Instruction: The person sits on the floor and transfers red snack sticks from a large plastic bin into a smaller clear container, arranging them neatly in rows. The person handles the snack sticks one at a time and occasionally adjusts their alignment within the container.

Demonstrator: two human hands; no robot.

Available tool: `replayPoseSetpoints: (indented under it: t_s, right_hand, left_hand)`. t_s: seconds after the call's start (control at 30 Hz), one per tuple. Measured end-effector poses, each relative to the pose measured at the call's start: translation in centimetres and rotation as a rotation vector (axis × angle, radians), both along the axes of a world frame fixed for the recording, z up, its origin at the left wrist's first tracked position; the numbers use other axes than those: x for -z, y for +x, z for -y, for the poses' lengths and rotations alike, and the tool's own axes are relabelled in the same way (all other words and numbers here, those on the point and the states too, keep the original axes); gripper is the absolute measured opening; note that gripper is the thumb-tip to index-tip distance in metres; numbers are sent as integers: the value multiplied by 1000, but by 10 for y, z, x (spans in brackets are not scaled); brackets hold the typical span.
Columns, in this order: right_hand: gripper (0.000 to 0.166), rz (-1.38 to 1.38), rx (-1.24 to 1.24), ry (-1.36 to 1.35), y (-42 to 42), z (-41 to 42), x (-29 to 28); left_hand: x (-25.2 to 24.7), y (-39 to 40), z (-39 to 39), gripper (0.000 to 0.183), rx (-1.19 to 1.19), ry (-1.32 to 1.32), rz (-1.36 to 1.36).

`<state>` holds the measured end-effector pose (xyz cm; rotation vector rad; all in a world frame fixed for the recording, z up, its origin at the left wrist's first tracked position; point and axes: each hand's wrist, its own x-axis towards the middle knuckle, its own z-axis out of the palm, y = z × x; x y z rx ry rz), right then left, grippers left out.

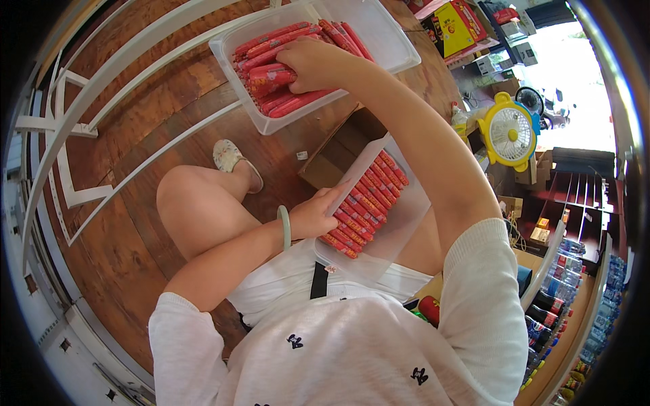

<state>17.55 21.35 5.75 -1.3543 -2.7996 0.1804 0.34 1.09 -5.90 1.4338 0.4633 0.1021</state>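
Observation:
My left hand, with a pale green bangle at its wrist, grips the edge of a translucent plastic container tilted over my lap. Inside it, red-wrapped sticks, probably sausages, lie side by side in rows. My right hand reaches into a larger translucent plastic tub on the far side. Its fingers close on a bunch of red-wrapped sticks, though the fingertips are partly hidden. More loose red-wrapped sticks lie around that hand in the tub.
An open cardboard box stands on the wooden floor between tub and lap. White metal rails curve along the left. At right are a yellow-rimmed fan and shelves of bottles.

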Motion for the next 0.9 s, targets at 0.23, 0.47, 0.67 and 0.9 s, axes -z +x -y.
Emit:
replayPoseSetpoints:
  t_s: [0.23,0.47,0.67,0.9]
  right_hand:
    - [33,-82,216,379,5,54,-47]
    - [45,-701,896,-874,44,233,-88]
    - [44,-792,961,-1107,43,325,16]
    - [49,-542,937,-1224,6,320,46]
  left_hand:
    - [1,-1,0,84,-13,-21,-11]
    - [-2,2,-1,87,17,-54,-22]
    - [16,4,5,85,16,-168,77]
    - [9,4,-1,86,58,-201,115]
